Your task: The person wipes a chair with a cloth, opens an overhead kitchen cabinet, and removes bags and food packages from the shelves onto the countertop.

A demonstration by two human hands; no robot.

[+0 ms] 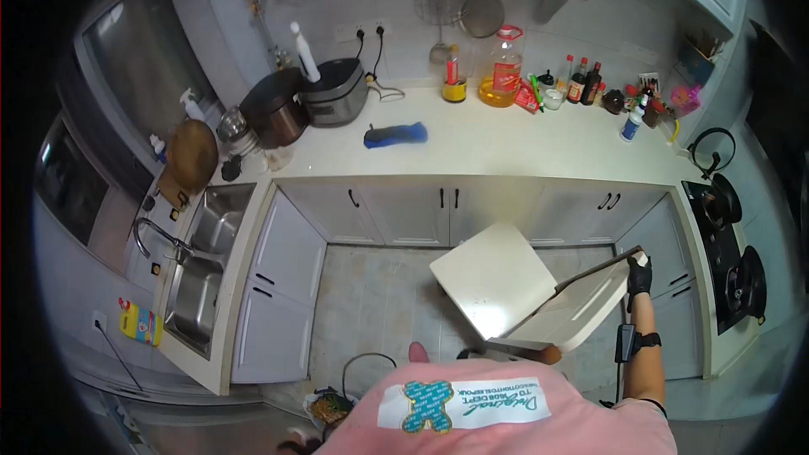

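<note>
My right hand (640,276), in a black glove with a device strapped at the wrist, is closed on the upper corner of a cream chair (581,307). Its pale back panel with a brown edge tilts toward me, and its white square seat (493,278) faces up over the floor. The fingers are partly hidden behind the edge. At the bottom left edge, a small dark shape with some skin showing is probably my left hand (295,441); its fingers cannot be made out.
White lower cabinets (404,211) run along the back under a counter (522,147) with a blue cloth (396,135), cookers and bottles. The double sink (195,299) lies left, the gas stove (716,240) right. A filled bin (330,407) stands low at left near my foot.
</note>
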